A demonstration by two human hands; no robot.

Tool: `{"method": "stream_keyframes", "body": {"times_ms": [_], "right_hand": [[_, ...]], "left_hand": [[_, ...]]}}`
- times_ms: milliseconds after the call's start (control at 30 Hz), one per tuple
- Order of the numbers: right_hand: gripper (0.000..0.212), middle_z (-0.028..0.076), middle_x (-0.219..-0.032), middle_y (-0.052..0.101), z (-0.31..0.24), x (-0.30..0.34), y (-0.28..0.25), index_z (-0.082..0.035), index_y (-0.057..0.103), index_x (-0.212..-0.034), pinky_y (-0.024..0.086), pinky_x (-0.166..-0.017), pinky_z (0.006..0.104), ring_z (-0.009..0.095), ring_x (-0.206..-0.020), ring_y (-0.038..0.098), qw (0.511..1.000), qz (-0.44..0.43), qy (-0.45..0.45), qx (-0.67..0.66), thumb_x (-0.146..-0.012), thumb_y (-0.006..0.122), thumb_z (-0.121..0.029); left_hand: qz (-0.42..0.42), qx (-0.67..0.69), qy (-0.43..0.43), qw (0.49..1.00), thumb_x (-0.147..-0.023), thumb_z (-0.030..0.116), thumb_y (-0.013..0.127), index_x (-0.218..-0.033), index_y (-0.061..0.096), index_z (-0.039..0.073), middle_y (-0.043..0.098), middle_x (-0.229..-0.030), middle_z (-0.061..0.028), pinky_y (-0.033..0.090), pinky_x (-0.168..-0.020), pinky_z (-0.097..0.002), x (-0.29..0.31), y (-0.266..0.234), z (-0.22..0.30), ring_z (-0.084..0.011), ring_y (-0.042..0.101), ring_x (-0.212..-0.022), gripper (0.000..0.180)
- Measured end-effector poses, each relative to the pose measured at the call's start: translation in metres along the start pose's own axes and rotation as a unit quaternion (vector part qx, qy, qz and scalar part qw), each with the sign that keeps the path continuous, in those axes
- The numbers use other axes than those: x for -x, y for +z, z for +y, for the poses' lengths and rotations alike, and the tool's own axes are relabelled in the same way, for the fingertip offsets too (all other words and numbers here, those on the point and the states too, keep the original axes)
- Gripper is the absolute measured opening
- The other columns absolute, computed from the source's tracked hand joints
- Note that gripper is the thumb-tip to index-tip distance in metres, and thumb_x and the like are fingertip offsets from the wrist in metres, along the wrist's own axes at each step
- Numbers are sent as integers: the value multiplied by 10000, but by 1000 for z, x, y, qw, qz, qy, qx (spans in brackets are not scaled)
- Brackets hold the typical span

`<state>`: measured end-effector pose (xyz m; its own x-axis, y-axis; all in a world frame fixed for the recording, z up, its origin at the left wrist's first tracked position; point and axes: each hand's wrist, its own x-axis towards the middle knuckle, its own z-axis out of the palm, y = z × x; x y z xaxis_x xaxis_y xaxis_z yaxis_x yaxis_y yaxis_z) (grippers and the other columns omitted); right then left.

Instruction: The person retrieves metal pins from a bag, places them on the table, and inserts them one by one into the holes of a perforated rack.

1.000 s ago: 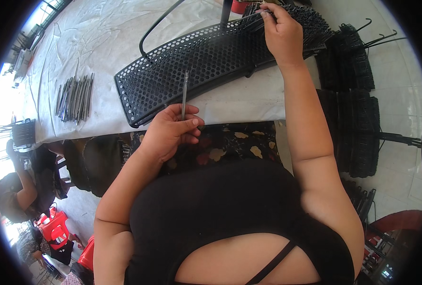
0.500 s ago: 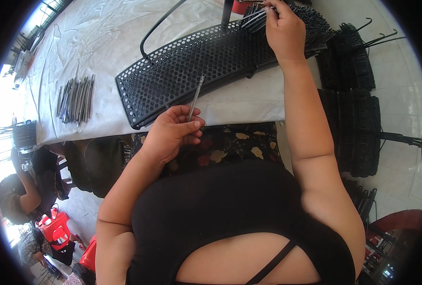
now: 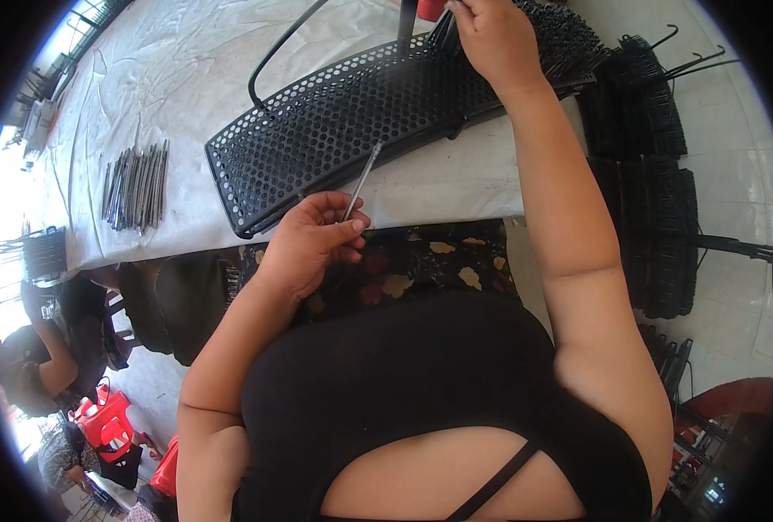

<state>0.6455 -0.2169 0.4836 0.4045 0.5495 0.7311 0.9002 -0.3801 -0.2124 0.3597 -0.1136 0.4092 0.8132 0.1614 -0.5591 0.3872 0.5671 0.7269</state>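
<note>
Your left hand (image 3: pixel 319 226) pinches a rod (image 3: pixel 365 180), thumb to fingers; your right hand (image 3: pixel 502 43), fingers curled, is over the tray (image 3: pixel 313 130), grip unclear.

1. A creased white cover (image 3: pixel 195 78) lies over the desk (image 3: pixel 482 174).
2. Pale tiles with thin joints pave the floor (image 3: pixel 739 200) at right.
3. A red stool (image 3: pixel 113 422) stands at lower left.
4. White glare (image 3: pixel 2 187) washes out the left edge.
5. Dark bars (image 3: pixel 82 30) stand against brightness at upper left.
6. A curved red shape (image 3: pixel 739 400), unclear, sits lower right.
</note>
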Motion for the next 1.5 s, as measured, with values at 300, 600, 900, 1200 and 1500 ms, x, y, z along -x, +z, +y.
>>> {"method": "stream_keyframes", "body": {"times_ms": [300, 600, 900, 1200, 1500], "right_hand": [[207, 193, -980, 682, 16, -11, 3, 21, 665, -1014, 496, -854, 405, 348, -933, 648, 999, -30, 28, -19, -906, 565, -126], [188, 185, -968, 686, 10, -6, -16, 10, 695, -964, 501, -847, 387, 335, -934, 650, 997, -80, 24, 0, -880, 600, -128], [338, 103, -1018, 691, -49, 85, -23, -21, 565, -1225, 521, -732, 243, 137, -892, 658, 738, -68, 234, -629, -892, 625, -11], [278, 110, -921, 694, -81, 99, -19, -17, 558, -1190, 521, -696, 257, 158, -820, 666, 675, -181, 311, -644, -919, 615, -48], [221, 132, -962, 690, -95, 118, -17, -27, 569, -1141, 544, -699, 276, 189, -876, 676, 617, -145, 369, -680, -926, 607, -57]], "left_hand": [[1, -8, 5, 1000, -914, 28, 608, -1174, 541, -17, 649, -958, -87, 529, -622, -243, 1, 0, 0, -123, 618, -753, 272], [-3, -37, -4, 999, -949, 68, 552, -1184, 562, 10, 640, -936, -58, 500, -602, -247, 0, 5, 1, -106, 594, -725, 243], [-90, 130, 150, 976, -1004, 114, 459, -1154, 542, 22, 636, -930, -86, 485, -609, -237, 9, 12, 3, -103, 555, -675, 195], [-61, 10, 116, 991, -1002, 83, 460, -1172, 519, 21, 631, -951, -88, 524, -660, -249, 8, 17, -3, -106, 582, -713, 190], [-22, -11, 123, 992, -996, 114, 499, -1195, 505, 20, 637, -942, -94, 546, -662, -267, 13, 21, 2, -125, 606, -732, 220]]}}
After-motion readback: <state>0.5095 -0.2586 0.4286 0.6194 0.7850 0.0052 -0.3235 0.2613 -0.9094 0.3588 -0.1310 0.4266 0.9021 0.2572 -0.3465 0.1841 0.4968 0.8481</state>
